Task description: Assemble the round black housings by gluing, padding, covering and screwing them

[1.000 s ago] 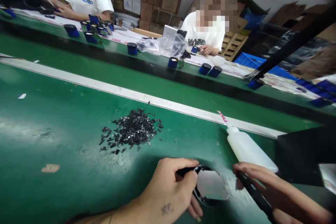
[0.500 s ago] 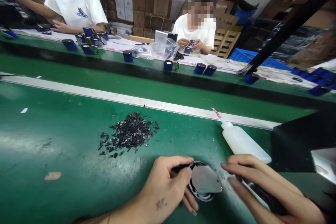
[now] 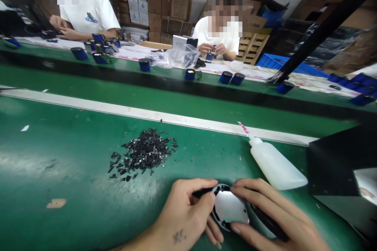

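Note:
My left hand [image 3: 188,210] grips the left side of a round dark housing [image 3: 216,215], thumb on its rim. A shiny silver plate [image 3: 231,207] with clipped edges lies inside the ring. My right hand [image 3: 273,211] has its fingertips at the upper and lower right edges of the plate and housing. A slender black tool [image 3: 269,221], its kind unclear, is tucked under the fingers of that hand. Left of the hands is a heap of small black pieces [image 3: 147,151]. Beyond the right hand lies a white squeeze bottle [image 3: 275,164] with a pink-striped nozzle.
A dark box-like object [image 3: 330,164] stands at the right. A white strip [image 3: 118,110] crosses the green table. On the far bench, blue-sided round parts [image 3: 226,77] and a plastic bag [image 3: 185,55] lie before two co-workers. A dark slanted post [image 3: 321,35] rises at right.
My right hand has moved left, bringing its fingertips to the plate's edges. The plate, which stuck out over the right rim, now sits more within the ring.

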Tool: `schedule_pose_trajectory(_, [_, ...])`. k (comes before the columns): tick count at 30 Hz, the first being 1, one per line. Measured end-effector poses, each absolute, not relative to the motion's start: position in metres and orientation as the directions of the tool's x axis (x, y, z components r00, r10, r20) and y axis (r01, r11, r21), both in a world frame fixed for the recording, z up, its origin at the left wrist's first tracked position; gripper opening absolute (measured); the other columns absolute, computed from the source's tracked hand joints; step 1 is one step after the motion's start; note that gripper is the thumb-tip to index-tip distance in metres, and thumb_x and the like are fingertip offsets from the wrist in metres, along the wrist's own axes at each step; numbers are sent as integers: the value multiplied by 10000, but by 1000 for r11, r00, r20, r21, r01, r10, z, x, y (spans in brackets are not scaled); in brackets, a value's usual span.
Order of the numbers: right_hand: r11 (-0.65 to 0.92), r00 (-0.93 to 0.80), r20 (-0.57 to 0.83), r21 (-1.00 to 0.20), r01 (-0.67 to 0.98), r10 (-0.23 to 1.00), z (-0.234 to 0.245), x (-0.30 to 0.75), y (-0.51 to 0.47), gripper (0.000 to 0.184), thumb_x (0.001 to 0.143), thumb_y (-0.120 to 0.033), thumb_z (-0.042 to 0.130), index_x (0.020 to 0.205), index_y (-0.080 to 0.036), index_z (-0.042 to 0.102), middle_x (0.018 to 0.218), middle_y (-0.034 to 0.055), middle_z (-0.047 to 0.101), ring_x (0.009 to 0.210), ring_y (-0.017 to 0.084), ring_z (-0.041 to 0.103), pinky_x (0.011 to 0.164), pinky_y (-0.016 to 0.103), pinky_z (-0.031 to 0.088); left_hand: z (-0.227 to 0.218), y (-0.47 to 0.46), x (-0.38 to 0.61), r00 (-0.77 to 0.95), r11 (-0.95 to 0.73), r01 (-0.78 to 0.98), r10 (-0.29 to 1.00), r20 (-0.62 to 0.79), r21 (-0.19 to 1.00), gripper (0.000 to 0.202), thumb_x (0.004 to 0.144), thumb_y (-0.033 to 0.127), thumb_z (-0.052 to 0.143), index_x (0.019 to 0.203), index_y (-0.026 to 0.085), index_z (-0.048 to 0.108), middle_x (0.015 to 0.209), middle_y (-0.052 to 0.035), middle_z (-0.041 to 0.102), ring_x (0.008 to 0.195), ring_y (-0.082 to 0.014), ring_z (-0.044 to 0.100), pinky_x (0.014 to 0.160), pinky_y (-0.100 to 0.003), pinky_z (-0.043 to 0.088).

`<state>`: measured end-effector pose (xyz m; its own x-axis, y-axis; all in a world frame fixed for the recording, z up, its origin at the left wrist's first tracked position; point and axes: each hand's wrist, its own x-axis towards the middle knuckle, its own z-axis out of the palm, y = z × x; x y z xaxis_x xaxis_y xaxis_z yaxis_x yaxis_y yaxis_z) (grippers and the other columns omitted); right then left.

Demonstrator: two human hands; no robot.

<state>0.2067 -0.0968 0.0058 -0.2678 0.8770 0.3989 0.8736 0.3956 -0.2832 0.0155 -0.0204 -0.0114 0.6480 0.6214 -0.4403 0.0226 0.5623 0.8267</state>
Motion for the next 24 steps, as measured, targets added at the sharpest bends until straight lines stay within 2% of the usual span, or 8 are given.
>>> schedule_pose_trajectory(4, [362,-224,378,-346,866,898,5,202,-95,325,854,-385,679,1124,-223,594,1128,50,608,975,136,658,817,124,543,-14,-20,15,642,559,30,625,-445,829,703,776,476,596,1262,-24,500,434,-17,584,374,-150,585,424,-253,502])
schedule_pose_trajectory(7, [332,-174,397,-373,866,901,0,199,-95,315,848,-362,685,1108,-208,594,1114,52,619,968,128,661,835,122,536,-20,-21,13,645,548,9,636,-423,837,633,813,479,590,1243,16,556,450,-31,611,375,-149,600,404,-233,498])
schedule_pose_trajectory(11, [394,-221,452,-333,857,864,-3,200,-96,296,845,-355,685,1071,-173,628,1094,67,642,942,131,675,827,126,542,-30,-24,12,651,542,-32,649,-394,840,558,869,456,572,1251,49,573,473,-38,640,400,-151,634,411,-216,509])
schedule_pose_trajectory(18, [416,-236,528,-253,873,816,3,194,-93,266,887,-362,628,1010,-136,695,1012,88,679,851,130,695,740,130,569,-33,-22,12,664,551,-57,643,-381,832,576,863,481,600,1259,63,576,479,-41,655,412,-160,655,409,-213,520])
schedule_pose_trajectory(24, [391,-242,479,-238,889,844,6,195,-93,284,902,-379,602,1007,-142,719,1005,76,697,833,123,701,715,115,570,-27,-23,12,636,567,-38,649,-418,823,640,842,510,627,1278,47,559,498,-50,675,432,-156,665,431,-208,526])
